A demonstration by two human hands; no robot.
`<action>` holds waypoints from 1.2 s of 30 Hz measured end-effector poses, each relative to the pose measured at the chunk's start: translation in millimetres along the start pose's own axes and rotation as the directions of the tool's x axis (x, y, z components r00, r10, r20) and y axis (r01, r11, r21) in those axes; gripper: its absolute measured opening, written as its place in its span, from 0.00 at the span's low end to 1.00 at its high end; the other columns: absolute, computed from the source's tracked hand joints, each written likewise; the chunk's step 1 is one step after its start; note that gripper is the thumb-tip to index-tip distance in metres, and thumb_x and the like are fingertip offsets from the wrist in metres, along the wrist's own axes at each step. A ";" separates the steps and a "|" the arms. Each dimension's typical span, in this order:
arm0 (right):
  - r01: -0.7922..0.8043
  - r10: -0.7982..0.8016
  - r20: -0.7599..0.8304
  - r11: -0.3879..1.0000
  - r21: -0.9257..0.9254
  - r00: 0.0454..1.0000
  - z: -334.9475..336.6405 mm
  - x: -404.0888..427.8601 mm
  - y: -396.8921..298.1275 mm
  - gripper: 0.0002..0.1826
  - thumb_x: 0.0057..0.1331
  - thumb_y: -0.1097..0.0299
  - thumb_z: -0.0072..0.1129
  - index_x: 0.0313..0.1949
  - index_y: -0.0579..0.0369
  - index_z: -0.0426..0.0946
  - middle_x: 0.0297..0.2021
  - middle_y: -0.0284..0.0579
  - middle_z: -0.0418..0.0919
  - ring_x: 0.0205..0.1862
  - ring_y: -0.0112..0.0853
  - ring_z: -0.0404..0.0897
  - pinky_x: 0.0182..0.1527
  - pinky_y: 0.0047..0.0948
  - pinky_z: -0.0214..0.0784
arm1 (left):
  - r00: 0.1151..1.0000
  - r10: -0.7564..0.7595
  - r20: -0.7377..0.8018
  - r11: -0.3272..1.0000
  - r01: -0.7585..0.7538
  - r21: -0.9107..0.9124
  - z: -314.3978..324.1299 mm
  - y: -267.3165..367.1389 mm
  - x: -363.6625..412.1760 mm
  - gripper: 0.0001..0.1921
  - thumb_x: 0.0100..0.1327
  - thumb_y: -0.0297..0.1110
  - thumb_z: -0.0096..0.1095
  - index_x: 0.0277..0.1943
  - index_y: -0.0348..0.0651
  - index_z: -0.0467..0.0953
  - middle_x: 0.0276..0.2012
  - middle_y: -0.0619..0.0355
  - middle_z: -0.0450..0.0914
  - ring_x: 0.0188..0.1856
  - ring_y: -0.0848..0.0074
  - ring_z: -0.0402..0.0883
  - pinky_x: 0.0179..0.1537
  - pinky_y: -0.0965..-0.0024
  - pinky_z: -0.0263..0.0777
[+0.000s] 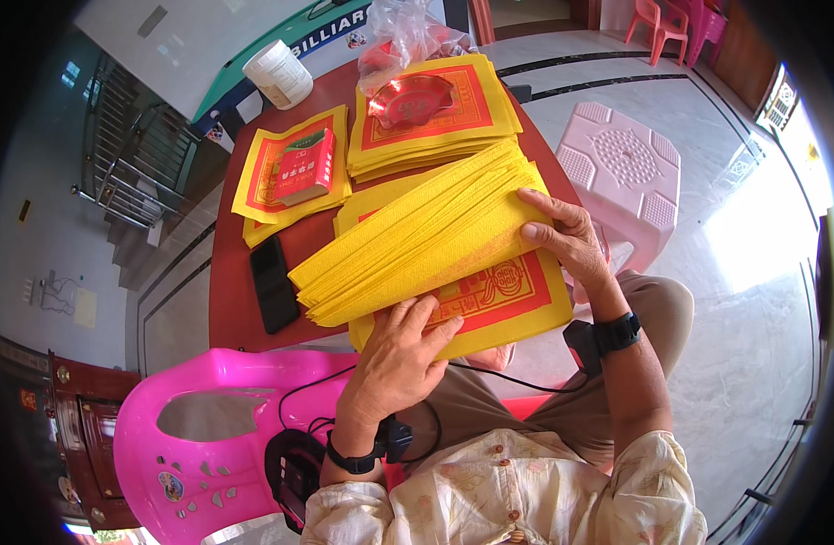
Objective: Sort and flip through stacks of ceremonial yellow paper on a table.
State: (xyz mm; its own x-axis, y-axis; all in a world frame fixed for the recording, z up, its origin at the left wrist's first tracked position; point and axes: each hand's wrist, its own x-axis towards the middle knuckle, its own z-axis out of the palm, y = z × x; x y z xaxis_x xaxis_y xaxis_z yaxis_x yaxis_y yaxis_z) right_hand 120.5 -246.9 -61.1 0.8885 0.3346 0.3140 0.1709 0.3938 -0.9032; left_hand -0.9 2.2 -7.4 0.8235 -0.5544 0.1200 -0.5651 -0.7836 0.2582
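Note:
A thick bundle of folded yellow paper sheets (417,235) lies slantwise over a flat stack of yellow paper printed in red (505,289). My right hand (570,235) grips the bundle's right end, thumb and fingers at its edge. Below the bundle's near edge, my left hand (407,344) rests on the printed sheets with fingers spread; its fingertips are at the fold, and no hold shows. Behind the bundle is another stack of printed yellow paper (485,129), with a shiny red scalloped dish (411,101) on top.
On the red table (229,300) are a black phone (274,285), a smaller paper stack (261,178) under a red dictionary (305,167), a white plastic tub (279,73) and a clear plastic bag (407,37). A pink stool (621,163) stands right, a magenta chair (185,371) near left.

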 end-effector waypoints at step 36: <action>0.008 -0.008 0.004 1.000 -0.022 1.000 0.2 -0.7 -1.9 0.22 0.62 0.69 0.64 0.56 0.50 0.75 0.49 0.41 0.80 0.50 0.25 0.77 0.55 0.24 0.69 | 1.000 -0.014 -0.008 0.998 0.015 0.064 4.7 2.7 1.2 0.27 0.47 0.29 0.66 0.55 0.41 0.74 0.54 0.45 0.66 0.59 0.55 0.64 0.61 0.55 0.60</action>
State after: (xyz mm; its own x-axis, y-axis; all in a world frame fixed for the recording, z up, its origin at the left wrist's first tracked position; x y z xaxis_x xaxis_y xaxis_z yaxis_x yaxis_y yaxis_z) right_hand 119.5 -247.7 -59.5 0.8855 0.3349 0.3221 0.1872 0.3773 -0.9070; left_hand -1.6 -1.9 -11.1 0.8319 -0.5408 0.1243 -0.5549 -0.8079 0.1984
